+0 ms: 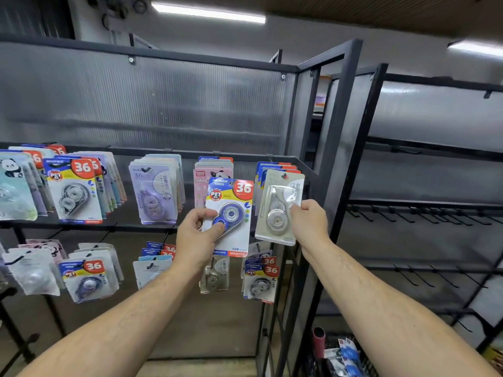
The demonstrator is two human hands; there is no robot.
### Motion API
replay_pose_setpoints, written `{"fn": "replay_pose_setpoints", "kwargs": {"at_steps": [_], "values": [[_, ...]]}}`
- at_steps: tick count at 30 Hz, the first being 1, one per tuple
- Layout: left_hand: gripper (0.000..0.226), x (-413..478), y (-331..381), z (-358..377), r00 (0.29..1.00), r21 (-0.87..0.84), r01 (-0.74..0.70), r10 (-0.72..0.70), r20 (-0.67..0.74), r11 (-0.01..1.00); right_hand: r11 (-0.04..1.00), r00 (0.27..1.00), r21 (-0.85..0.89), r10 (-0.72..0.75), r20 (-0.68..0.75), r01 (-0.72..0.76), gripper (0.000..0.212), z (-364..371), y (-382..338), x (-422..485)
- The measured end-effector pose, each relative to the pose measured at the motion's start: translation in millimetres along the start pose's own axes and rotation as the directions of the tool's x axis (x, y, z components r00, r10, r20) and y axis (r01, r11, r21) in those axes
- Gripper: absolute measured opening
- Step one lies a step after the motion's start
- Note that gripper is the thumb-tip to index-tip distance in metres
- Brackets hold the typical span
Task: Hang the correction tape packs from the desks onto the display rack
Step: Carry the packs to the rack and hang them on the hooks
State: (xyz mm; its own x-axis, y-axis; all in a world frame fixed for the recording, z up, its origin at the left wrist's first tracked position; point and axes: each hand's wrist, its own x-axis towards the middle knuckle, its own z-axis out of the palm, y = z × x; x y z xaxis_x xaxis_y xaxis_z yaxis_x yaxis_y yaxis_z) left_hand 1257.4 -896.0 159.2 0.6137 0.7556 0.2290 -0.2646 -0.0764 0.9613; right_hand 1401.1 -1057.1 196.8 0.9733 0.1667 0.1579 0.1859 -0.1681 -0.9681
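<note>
A long ceiling light glows at upper centre, another light at upper right, on a grey wall. The black-framed display rack has a ribbed grey panel. At right, a second rack carries black hooks. The floor looks tan, perhaps.

A stationery shop; carded correction tape packs crowd a display rack.

Left hand, right hand: both bare, skin creased at knuckles. Left forearm, right forearm: bare from wrist down to frame edge, fine hair along upper side. Forearms broaden toward lower frame corners.
</note>
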Motion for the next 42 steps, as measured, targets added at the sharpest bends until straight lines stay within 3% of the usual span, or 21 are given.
{"fn": "replay_pose_setpoints", "kwargs": {"at_steps": [5,8,11,13,16,18,20,23,27,32,36,42], "values": [[0.025,1,-3,-1,1.0,0.02,0.008,-0.008,-0.001,1.0,0.969,1.0,-0.248,-0.022,-0.006,0.02,0.021,9,4,12],[0.024,0,-5,0,1.0,0.015,0.014,-0.014,0.016,1.0,0.887,1.0,-0.461,-0.014,-0.026,0.0,0.025,9,-2,19],[0.024,-1,-7,3,0.999,0.031,0.007,-0.008,0.031,0.999,0.847,0.998,-0.531,0.002,-0.068,-0.038,0.038,7,-2,20],[0.024,-1,-8,6,0.999,0.033,0.003,-0.005,0.049,0.999,0.867,0.999,-0.498,0.01,-0.045,-0.031,0.041,7,4,16],[0.025,-2,-10,10,0.996,0.042,-0.004,0.0,0.09,0.999,0.979,0.995,-0.202,0.049,0.092,-0.029,0.039,7,11,1],[0.027,-1,-12,15,0.994,0.04,-0.009,0.005,0.11,0.999,0.999,0.973,-0.042,0.038,0.229,-0.03,0.036,4,11,-10],[0.029,-1,-15,22,0.993,0.062,-0.017,0.01,0.117,0.998,1.0,0.938,-0.001,0.022,0.347,-0.023,0.032,2,10,-17],[0.033,-3,-19,34,0.987,0.111,-0.041,0.023,0.159,0.993,1.0,0.91,-0.017,0.006,0.414,0.002,0.018,1,11,-23],[0.029,-6,-20,43,0.969,0.246,-0.149,0.092,0.23,0.958,1.0,0.92,-0.02,-0.008,0.391,0.018,0.022,-6,11,-24],[0.038,-5,-22,42,0.907,0.497,-0.381,0.213,0.362,0.78,0.997,0.964,0.073,-0.048,0.261,0.03,0.021,-16,4,-16],[0.047,-5,-21,40,0.864,0.521,-0.479,0.275,0.422,0.707,0.996,0.977,0.073,-0.068,0.2,0.055,0.017,-20,-7,-8],[0.047,-5,-21,35,0.853,0.541,-0.504,0.293,0.431,0.673,1.0,0.983,0.008,0.01,0.185,-0.012,0.017,-11,-3,4]]}}
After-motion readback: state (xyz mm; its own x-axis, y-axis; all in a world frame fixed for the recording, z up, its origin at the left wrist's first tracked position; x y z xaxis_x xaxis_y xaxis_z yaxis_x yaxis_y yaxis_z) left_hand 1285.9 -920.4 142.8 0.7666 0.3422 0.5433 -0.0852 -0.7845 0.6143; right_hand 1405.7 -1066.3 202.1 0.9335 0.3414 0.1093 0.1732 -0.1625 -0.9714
